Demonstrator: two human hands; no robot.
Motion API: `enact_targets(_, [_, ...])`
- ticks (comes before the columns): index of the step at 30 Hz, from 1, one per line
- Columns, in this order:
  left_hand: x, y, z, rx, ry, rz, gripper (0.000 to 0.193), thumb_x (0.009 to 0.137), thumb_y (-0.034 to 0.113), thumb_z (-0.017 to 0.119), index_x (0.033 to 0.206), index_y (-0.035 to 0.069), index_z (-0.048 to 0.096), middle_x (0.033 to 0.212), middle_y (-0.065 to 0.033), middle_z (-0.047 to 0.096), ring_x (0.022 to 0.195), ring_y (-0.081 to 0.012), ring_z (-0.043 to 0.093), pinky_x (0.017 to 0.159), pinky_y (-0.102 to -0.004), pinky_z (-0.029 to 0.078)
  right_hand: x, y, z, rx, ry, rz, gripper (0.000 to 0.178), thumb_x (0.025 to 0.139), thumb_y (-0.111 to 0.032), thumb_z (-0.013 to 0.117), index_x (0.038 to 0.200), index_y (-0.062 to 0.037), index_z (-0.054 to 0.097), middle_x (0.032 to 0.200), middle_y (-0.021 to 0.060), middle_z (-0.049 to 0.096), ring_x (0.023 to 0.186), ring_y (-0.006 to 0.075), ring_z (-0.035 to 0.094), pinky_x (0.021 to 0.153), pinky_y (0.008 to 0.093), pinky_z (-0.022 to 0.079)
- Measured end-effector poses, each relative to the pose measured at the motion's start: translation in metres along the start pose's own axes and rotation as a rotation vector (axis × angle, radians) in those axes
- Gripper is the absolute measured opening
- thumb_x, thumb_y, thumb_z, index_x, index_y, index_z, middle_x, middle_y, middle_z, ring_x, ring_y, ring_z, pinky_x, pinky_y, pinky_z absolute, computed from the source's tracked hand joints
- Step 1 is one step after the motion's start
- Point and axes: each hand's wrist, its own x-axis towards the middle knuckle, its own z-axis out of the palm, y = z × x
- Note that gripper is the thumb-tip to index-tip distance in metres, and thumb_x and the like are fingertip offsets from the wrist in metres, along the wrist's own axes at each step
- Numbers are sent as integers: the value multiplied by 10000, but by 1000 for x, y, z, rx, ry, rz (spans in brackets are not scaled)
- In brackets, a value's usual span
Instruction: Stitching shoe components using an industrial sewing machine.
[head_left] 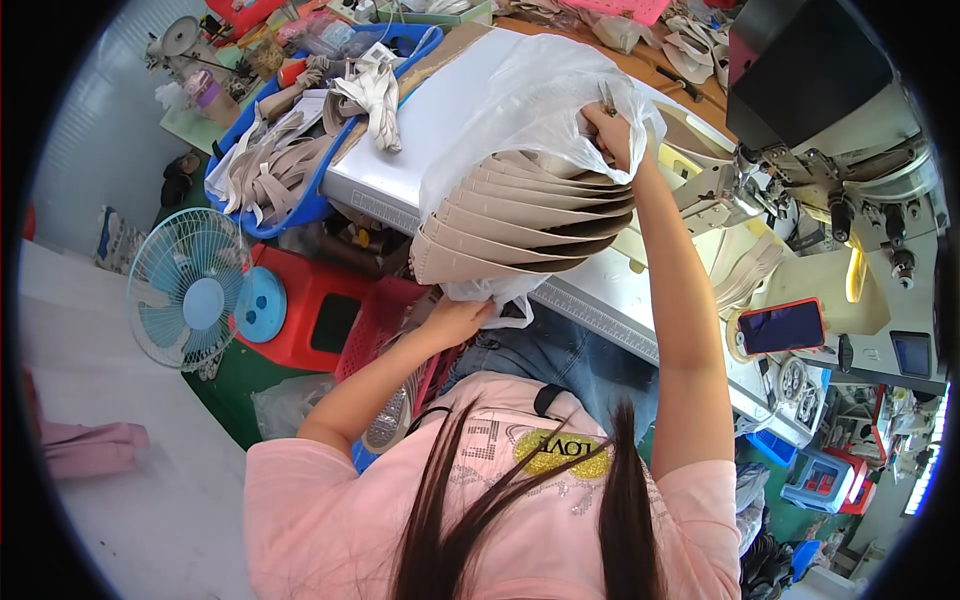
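A stack of beige curved sheet pieces (500, 225), fanned in layers, rests at the table's front edge, partly wrapped in a thin clear plastic bag (480, 110). My right hand (608, 138) is closed at the far right of the stack, gripping the bag. Metal blades like thread snips (606, 95) stick up from that hand. Below the stack's near side, my left hand (460, 320) is closed on the bag's lower edge, with a loop of plastic hanging beside it. Some of its fingers are hidden under the plastic.
A blue basket (322, 205) of beige strips stands at the left. A fan (190, 290) and a red stool (310, 300) are on the floor. At the right are a sewing machine (720, 190) and a phone (782, 327). A pink crate (380, 320) sits below.
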Motion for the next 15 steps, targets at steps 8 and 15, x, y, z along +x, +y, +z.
enact_targets(8, [-35,5,-54,-1211,439,-575,157,795,129,472,748,5,555,681,-82,578,636,-184,559,586,-275,430,-10,-7,-3,70,13,-1,308,710,-297,593,549,-53,496,417,7,397,331,98,343,327,255,254])
enact_targets(15, [-33,-16,-86,-1886,341,-466,383,871,286,362,1053,-36,462,985,-167,545,898,-257,542,821,-353,432,0,-2,-5,-12,-68,56,284,706,-290,604,567,-58,516,423,11,421,337,97,364,333,243,279])
